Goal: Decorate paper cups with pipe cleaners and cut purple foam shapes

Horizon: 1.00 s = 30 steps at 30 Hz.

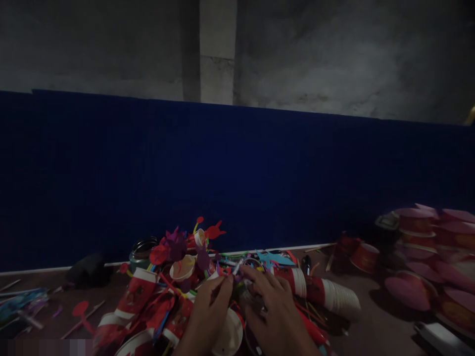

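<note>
My left hand (208, 311) and my right hand (269, 306) meet at the bottom centre over a heap of red and white paper cups (137, 296) and coloured paper cut-outs (178, 247). Both hands have their fingers bent and pinched together on small pieces between them; the dim light hides what those pieces are. An upturned white cup (228, 336) lies just under my left hand. A lying stack of red and white cups (326, 292) rests to the right of my right hand. Straws and paper flowers stick up behind the hands.
A dark blue panel (237, 178) stands along the back of the brown table (374, 331), with a grey wall above. A glass jar (143, 252) stands at the back left. Pink-lidded red cups (426, 247) crowd the right. A dark lump (89, 269) lies at the left.
</note>
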Available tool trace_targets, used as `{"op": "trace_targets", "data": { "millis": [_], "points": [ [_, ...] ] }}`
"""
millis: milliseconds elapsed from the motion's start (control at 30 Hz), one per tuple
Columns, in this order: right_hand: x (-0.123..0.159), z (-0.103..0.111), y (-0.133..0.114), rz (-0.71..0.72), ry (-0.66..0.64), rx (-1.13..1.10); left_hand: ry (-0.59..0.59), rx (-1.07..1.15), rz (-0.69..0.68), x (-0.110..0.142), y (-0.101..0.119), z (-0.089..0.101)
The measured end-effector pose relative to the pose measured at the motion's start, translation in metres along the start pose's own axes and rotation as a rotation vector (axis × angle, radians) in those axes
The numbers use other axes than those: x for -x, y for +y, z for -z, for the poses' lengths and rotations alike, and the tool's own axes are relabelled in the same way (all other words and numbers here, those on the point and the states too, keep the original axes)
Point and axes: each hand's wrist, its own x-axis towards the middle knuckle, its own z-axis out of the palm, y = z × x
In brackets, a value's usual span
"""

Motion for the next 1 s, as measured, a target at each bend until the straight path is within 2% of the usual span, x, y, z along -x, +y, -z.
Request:
{"op": "trace_targets", "data": {
  "millis": [67, 200, 333, 433, 633, 733, 867, 1000],
  "points": [
    [-0.001, 0.003, -0.003, 0.038, 0.0, 0.009, 0.007, -0.041, -0.006, 0.0, 0.0, 0.001],
    [-0.002, 0.007, -0.008, 0.077, -0.076, -0.007, -0.072, -0.148, -0.14, -0.001, 0.0, 0.005],
    [-0.003, 0.001, -0.004, 0.02, -0.05, -0.033, -0.157, -0.302, -0.191, -0.001, 0.005, 0.007],
    [-0.004, -0.007, 0.003, -0.044, -0.062, -0.08, -0.171, -0.392, -0.244, 0.001, 0.011, 0.009],
    [-0.007, -0.004, 0.007, -0.089, -0.068, -0.076, -0.293, -0.316, -0.317, 0.002, 0.019, 0.016],
    [-0.007, 0.0, 0.003, -0.113, -0.054, -0.112, -0.29, -0.314, -0.338, 0.0, 0.015, 0.017],
    [-0.006, 0.001, -0.002, -0.177, -0.006, -0.203, -0.244, -0.238, -0.267, -0.005, 0.01, 0.016],
    [-0.005, 0.002, -0.002, -0.2, -0.062, -0.213, -0.26, -0.13, -0.194, -0.008, 0.008, 0.015]
  ]
}}
